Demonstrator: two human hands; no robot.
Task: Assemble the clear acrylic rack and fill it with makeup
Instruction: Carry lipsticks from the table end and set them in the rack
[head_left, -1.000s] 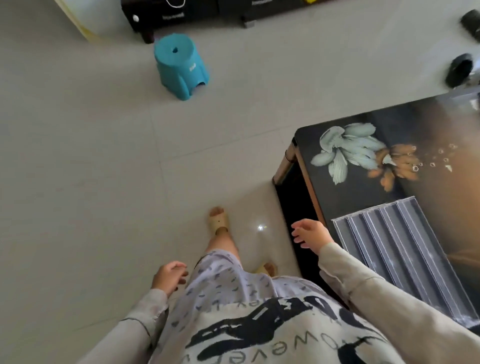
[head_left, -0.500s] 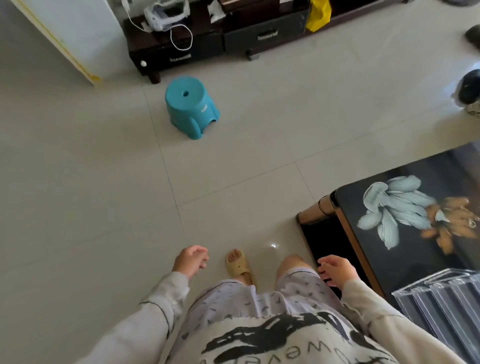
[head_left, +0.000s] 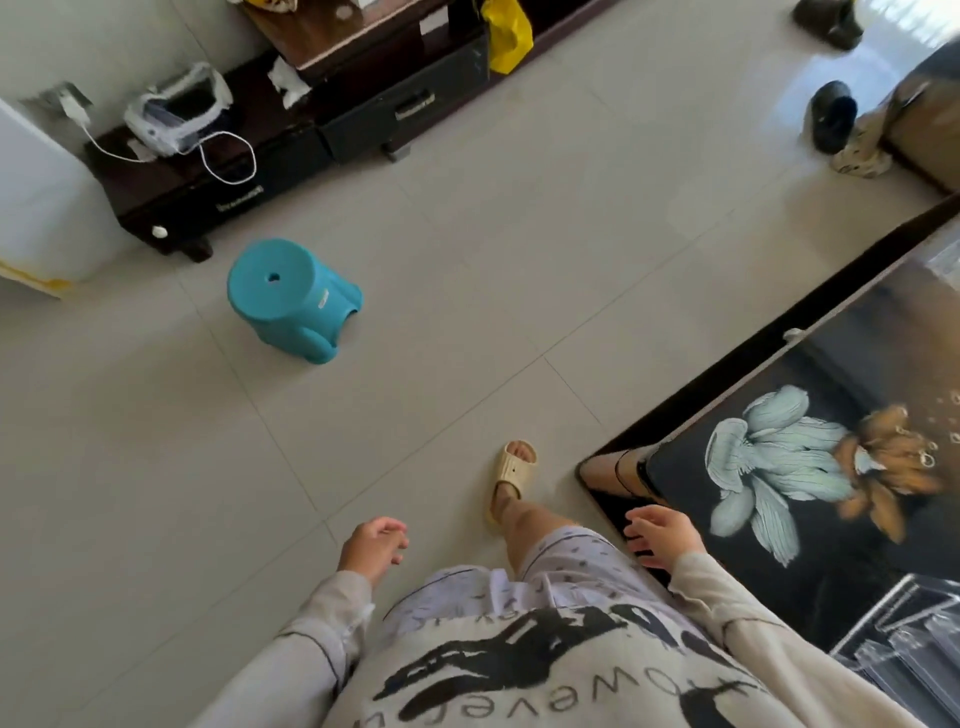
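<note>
The clear acrylic rack (head_left: 904, 639) lies on the black glass table (head_left: 779, 561) at the lower right, partly cut off by the frame edge. My right hand (head_left: 662, 535) hangs with loose fingers beside the table's near corner and holds nothing. My left hand (head_left: 371, 545) hangs over the floor tiles, fingers relaxed and empty. No makeup shows in view.
A teal plastic stool (head_left: 291, 299) stands on the tiled floor ahead. A dark low cabinet (head_left: 311, 130) with a white cable and clutter runs along the far wall. Dark shoes (head_left: 831, 122) lie at the upper right. My sandalled foot (head_left: 511, 480) steps forward.
The view has swung up and to the left, away from the table. The rack has slid toward the lower right edge; the stool and cabinet have come further into view. Both hands stay empty.
</note>
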